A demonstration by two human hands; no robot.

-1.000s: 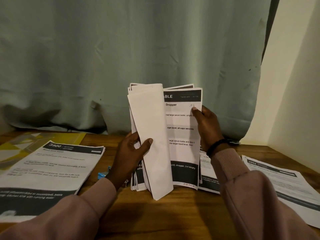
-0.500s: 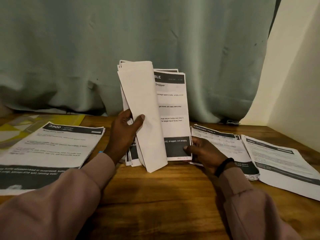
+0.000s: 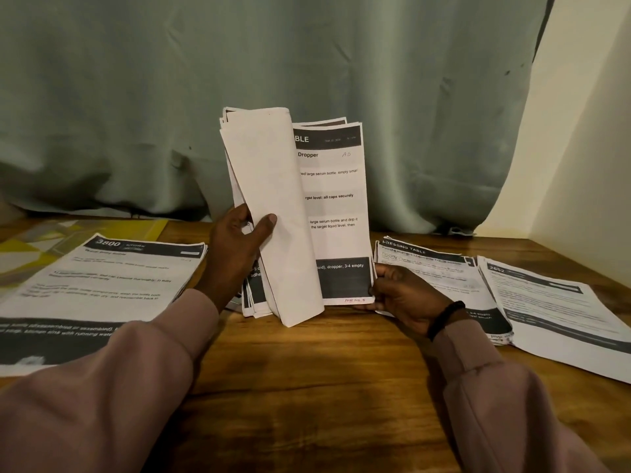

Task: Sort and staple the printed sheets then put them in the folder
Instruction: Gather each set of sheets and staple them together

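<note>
The left hand (image 3: 239, 247) is curling upright, thumb pressing forward across its fingers. The right hand (image 3: 406, 295) is lying lower at right, fingers pinching, a dark band circling its wrist.

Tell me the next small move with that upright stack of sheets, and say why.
Probably draw the Dropper sheet rightward out of the stack and lay it on the Dressing Table pile. The right hand already pinches its bottom corner, while the left hand holds the other sheets folded aside.
</note>
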